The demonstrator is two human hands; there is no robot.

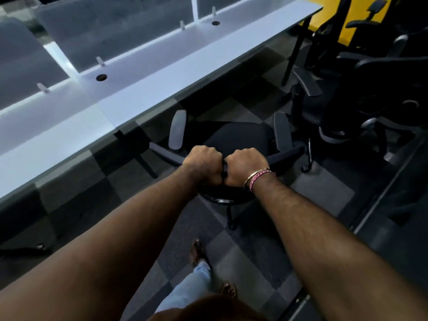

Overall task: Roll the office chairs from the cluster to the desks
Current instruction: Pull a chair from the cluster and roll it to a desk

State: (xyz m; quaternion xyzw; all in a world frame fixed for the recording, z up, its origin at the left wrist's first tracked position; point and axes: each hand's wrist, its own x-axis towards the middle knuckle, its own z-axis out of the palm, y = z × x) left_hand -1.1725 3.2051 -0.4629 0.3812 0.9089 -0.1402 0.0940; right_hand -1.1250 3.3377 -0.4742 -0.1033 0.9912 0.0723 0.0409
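Black chair [234, 135], seat facing the tabletop [143, 89], front edge just short of it, armrests grey to either side. Left hand [203, 164] and right hand [245, 166] side by side on top of the backrest, knuckles up, almost touching each other. Grip of each: fingers curled tight round the backrest's top edge, holding the chair. Both forearms stretched forward from the bottom corners toward the chair. Thin metal bangle [256, 176] and pink-and-white thread band [262, 178] round the right wrist.

White tabletop running long from lower left to upper right, just beyond the chair. Two round cable holes [101, 77] in it, one ahead-left of the chair, one far toward the upper right. Frosted divider panels [120, 35] upright along the tabletop's far edge, held by small white brackets. Dark legs [295, 50] under the tabletop's right end.

More black chairs [361, 84] bunched close together to the right of the held chair, near it but apart, armrests and backs overlapping so that separate ones are hard to count. Yellow wall [331, 17] behind them.

Carpet tiles [254, 262] in dark and lighter grey squares under the chair and back toward the camera. Castor and base arm of the chair visible just behind the seat, below the hands. Below the chair: one leg in light jeans [192, 286], feet in brown sandals [198, 251].
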